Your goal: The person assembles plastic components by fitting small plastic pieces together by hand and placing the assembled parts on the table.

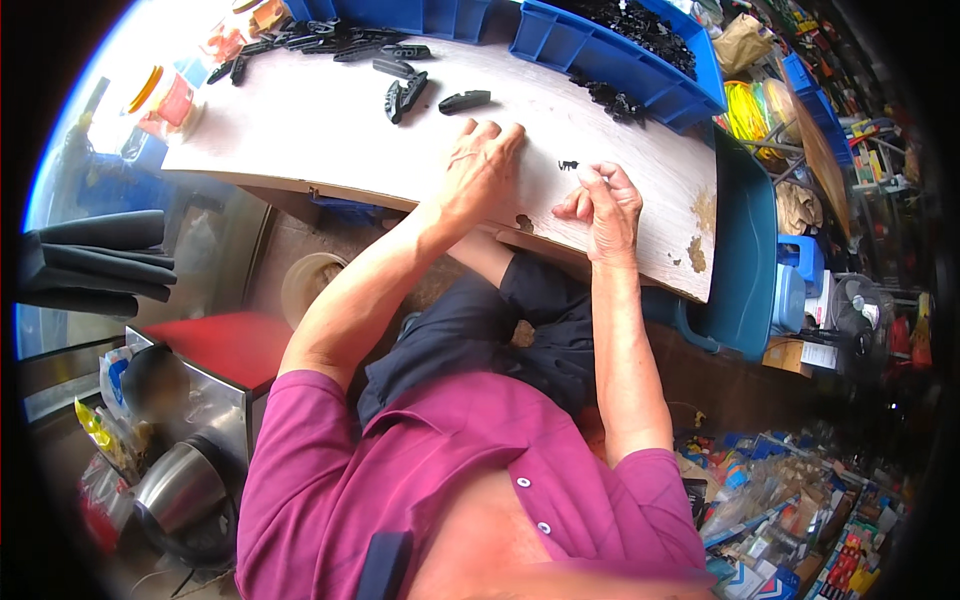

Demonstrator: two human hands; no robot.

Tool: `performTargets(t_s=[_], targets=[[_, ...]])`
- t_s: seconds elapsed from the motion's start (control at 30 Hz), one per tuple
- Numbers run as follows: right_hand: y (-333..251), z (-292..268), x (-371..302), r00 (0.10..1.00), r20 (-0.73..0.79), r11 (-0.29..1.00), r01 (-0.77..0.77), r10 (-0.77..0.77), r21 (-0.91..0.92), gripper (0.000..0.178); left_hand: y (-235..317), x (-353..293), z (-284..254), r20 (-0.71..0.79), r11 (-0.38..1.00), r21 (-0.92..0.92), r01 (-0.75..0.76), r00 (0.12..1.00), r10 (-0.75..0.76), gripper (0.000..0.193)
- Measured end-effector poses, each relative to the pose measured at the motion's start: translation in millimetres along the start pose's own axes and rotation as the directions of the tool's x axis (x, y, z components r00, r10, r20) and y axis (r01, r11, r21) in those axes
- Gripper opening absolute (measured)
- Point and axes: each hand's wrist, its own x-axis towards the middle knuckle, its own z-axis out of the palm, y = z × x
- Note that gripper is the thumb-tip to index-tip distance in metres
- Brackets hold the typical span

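On the pale tabletop, my left hand (480,170) lies back-up with its fingers curled under. Its fingertips are hidden, so what it may hold does not show. My right hand (607,205) is closed in a pinch, thumb against curled fingers; anything between them is too small to make out. Just left of those fingers lies a small black toothed piece (568,165). A black elongated moulded part (464,101) rests just beyond my left hand. Farther left are two similar parts side by side (404,98) and a pile of several more (330,38).
A blue bin (615,65) full of small black pieces stands at the far right, with pieces spilled (612,100) beside it. Another blue bin (420,18) is at the back. A teal tub (735,250) adjoins the table's right end. A plastic tub (165,100) stands left.
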Motion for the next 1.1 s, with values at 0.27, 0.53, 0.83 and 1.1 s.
performTargets(t_s=[0.27,0.53,0.83,1.1], targets=[[-4,-1,-2,1.000,-0.013,0.999,-0.012,0.012,0.041,0.013,-9,-9,1,-0.141,0.993,0.010,0.115,0.984,-0.113,0.024],[-13,2,-5,0.998,-0.061,0.986,0.019,-0.009,0.164,0.014,45,-10,19,0.397,0.125,-0.893,0.432,0.889,-0.230,0.031],[-13,-4,-3,0.999,-0.042,0.993,-0.019,0.024,0.113,0.015,51,-6,17,0.445,0.068,-0.883,0.465,0.873,-0.199,0.022],[-6,-10,1,1.000,-0.010,0.993,-0.013,0.015,0.114,0.012,52,0,10,0.474,0.036,-0.871,0.491,0.856,-0.208,0.022]])
